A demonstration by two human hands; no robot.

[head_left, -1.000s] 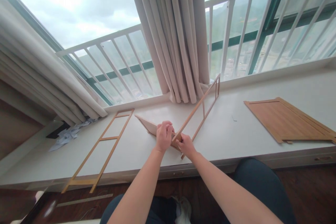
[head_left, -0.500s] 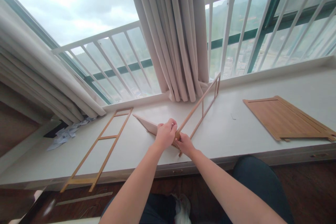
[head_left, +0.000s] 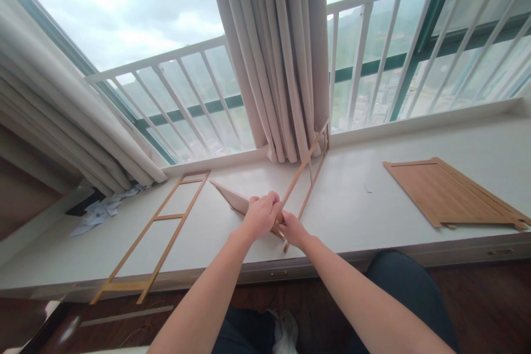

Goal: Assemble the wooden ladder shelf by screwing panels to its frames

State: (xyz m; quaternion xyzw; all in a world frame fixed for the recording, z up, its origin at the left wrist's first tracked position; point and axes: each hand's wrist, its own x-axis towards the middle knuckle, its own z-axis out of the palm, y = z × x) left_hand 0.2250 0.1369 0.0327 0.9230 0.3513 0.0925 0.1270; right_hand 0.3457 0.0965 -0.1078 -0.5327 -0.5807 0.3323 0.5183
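Note:
A wooden ladder-like frame (head_left: 296,176) stands on edge on the white window ledge, its far end by the curtain. My right hand (head_left: 293,230) is closed around the frame's near end. Against that end, a flat wooden panel (head_left: 229,196) stands at an angle and runs off to the left. My left hand (head_left: 262,215) is closed over the panel's near part, right beside the frame. Its fingers are curled at the joint between the two pieces, and the exact contact is hidden behind them.
Another wooden frame (head_left: 155,238) lies at left, overhanging the ledge (head_left: 344,199). A wooden panel (head_left: 452,193) lies at right. A small hex key (head_left: 368,188) rests between. Papers (head_left: 97,215) lie far left. A curtain (head_left: 274,66) and white railing (head_left: 373,5) stand behind.
The far end of the held frame has swung left and toward the curtain. Both hands keep their grip at the joint. My view has shifted slightly.

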